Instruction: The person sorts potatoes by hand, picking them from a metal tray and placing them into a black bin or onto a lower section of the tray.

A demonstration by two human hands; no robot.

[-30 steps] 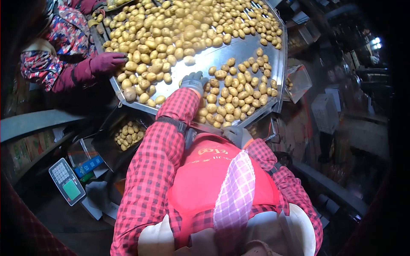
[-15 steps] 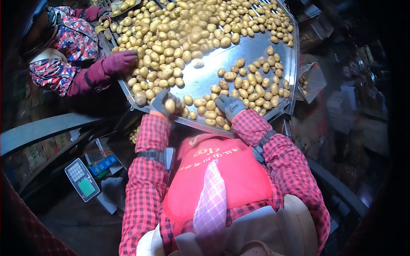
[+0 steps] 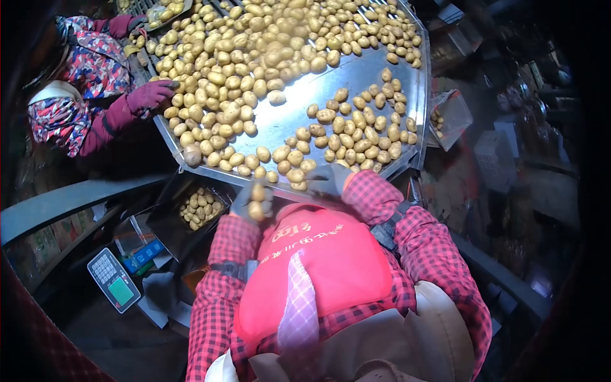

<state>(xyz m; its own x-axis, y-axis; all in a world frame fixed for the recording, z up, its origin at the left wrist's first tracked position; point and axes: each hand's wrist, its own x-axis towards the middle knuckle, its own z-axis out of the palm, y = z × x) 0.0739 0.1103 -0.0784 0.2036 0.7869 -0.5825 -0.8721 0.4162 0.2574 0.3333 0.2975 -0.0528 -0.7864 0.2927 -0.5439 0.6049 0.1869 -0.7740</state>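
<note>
My left hand (image 3: 249,201), in a grey glove, is closed around potatoes (image 3: 256,210) just off the near edge of the metal table (image 3: 289,109). Two of them show between its fingers. My right hand (image 3: 328,179), gloved in grey too, is smeared by motion at the table's near rim, and I cannot tell whether its fingers hold anything. Right beside its fingertips lie several loose potatoes (image 3: 295,175). Farther in, a cluster of potatoes (image 3: 363,130) lies on the right side of the metal, and a large heap (image 3: 229,70) covers the left and far parts.
At the left, a person in a patterned top has a maroon-gloved hand (image 3: 151,94) at the heap. Below the table's left edge stands a container of potatoes (image 3: 202,209). A digital scale (image 3: 113,280) is at the lower left. A clear bag (image 3: 453,120) hangs at the table's right side.
My left hand has drawn back from the tabletop toward my body with potatoes in it. My right hand has moved from the potato cluster to the near rim.
</note>
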